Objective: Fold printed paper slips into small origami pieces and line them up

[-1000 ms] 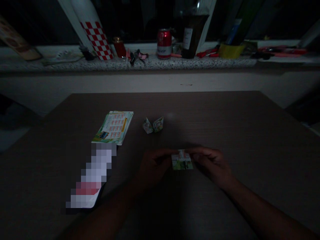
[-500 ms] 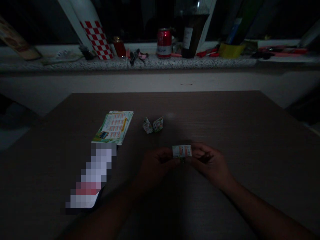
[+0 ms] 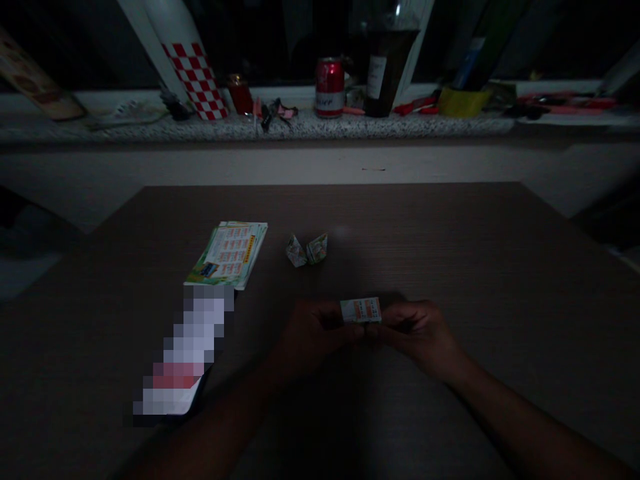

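Observation:
A small folded piece of printed paper [image 3: 361, 310], whitish with orange print, is pinched between my two hands just above the table. My left hand [image 3: 315, 333] grips its left end, thumb along the lower edge. On the other end my right hand [image 3: 415, 330] is closed, its thumb meeting the left one near the middle of the lower edge. Beyond the hands stand two small folded paper pieces [image 3: 317, 249], pointed and patterned in green and white. To their left lies a stack of printed sheets [image 3: 230, 253] with orange blocks of text.
A phone [image 3: 193, 353] with a blurred-out screen lies left of my hands on the dark wooden table [image 3: 450, 233]. Along the speckled sill [image 3: 280, 125] behind stand a red can [image 3: 329, 87], a checkered bottle [image 3: 197, 80], a dark container [image 3: 387, 73] and a yellow roll [image 3: 463, 101].
Both hands have dipped slightly toward me with the folded paper, which has tilted a little. The thumbs now cover the dark green bit beneath it.

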### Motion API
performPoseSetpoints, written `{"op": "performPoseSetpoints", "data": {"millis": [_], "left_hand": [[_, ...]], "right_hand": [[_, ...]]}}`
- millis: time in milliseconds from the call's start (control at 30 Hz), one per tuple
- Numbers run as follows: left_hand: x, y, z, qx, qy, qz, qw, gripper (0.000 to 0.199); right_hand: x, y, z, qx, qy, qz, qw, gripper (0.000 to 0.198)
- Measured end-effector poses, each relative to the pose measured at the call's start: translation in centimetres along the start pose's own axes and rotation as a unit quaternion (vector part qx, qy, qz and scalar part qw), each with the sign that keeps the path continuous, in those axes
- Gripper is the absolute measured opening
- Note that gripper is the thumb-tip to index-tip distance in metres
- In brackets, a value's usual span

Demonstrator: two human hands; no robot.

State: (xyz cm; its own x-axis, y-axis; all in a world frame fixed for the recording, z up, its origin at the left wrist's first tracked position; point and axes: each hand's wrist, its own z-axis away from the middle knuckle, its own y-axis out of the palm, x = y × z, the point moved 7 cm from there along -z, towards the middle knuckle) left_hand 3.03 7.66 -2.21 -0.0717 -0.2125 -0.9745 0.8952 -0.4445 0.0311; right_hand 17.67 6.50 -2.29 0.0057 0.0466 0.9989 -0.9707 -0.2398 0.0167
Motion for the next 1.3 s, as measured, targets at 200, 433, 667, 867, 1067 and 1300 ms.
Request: {"op": "performPoseSetpoints", "data": {"millis": [200,433,667,867,1067,1300], "left_hand": [[0.11,0.14,0.14,0.003,-0.022,0.005,1.0,0.017],[0.15,0.42,-0.06,0.034,-0.019,0.06,0.997,0.017],[0.3,-0.07,0.14,0.0,-0.024,0.019,1.0,0.02],[0.15,0.33,-0.13,0.029,-0.003,0.029,0.999,0.022],[-0.08,-0.1,0.02,0.0,-0.002,-0.02,1.0,0.027],[-0.36,-0.25,0.21,-0.025,-0.003,-0.095,0.995,0.028]], "right_hand": [[0.2,0.27,-0.02,0.019,0.018,-0.026,0.999,0.018],[0.18,0.43,0.04,0.022,0.02,-0.047,0.998,0.021],[0.12,0.17,0.0,-0.005,0.028,-0.028,0.999,0.023],[0.08,0.21,-0.18,0.0,0.023,-0.014,1.0,0.024],[0.33,-0.05,-0.1,-0.023,0.015,-0.002,1.0,0.027],[0.17,0.19,-0.19,-0.007,0.023,0.003,1.0,0.032]]}}
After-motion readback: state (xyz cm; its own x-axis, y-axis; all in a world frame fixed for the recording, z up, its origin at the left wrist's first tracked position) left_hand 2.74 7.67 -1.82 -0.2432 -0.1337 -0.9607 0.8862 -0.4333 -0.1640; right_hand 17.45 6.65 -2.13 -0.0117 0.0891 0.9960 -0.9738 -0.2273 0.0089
